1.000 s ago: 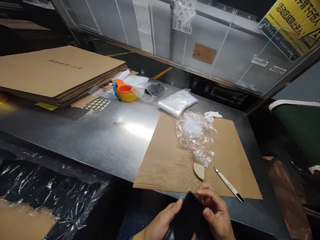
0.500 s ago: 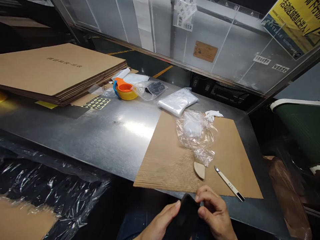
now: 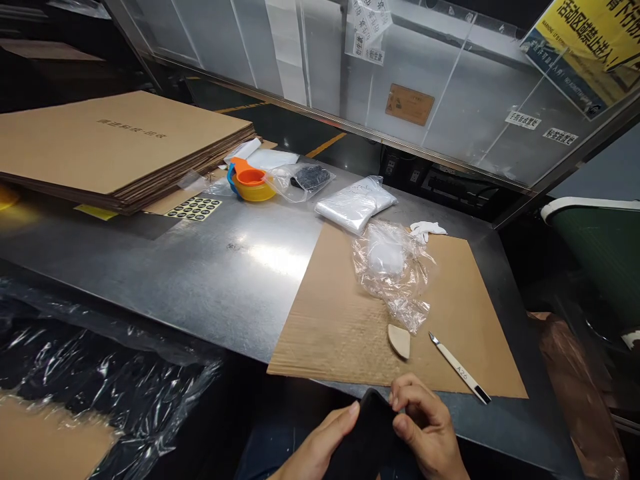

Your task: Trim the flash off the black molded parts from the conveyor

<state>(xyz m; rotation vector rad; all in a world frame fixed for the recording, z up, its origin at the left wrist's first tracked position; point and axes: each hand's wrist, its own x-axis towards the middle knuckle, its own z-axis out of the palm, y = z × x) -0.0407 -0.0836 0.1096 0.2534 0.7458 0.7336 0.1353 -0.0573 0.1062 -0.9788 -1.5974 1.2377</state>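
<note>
Showing, in the head view, a two-handed grip: the bare left hand [image 3: 325, 443] has hold of a smooth black object with rounded corners [image 3: 363, 440], thumb along its left edge and fingers hidden beneath; the bare right hand [image 3: 425, 427] meets the upper right edge with thumb and bent fingers set close together (whether they pinch it or merely touch it cannot be told). The object thus lies between the hands, by the near edge of the grey metal table [image 3: 215, 280]. Just beyond the grip lies a flat brown cardboard sheet [image 3: 330, 333], bearing a beige quarter-round piece [image 3: 399, 341] ahead of the right fingertips and, to their right, a slim white-handled knife marked A26 [image 3: 461, 371], its metal tip pointing away from the grip. Farther ahead sits a crumpled clear plastic bag [image 3: 385, 260] with something white inside; beyond it, a flat white packet in clear film [image 3: 353, 205]. Well to the left stands a stack of brown cardboard [image 3: 125, 150].
</note>
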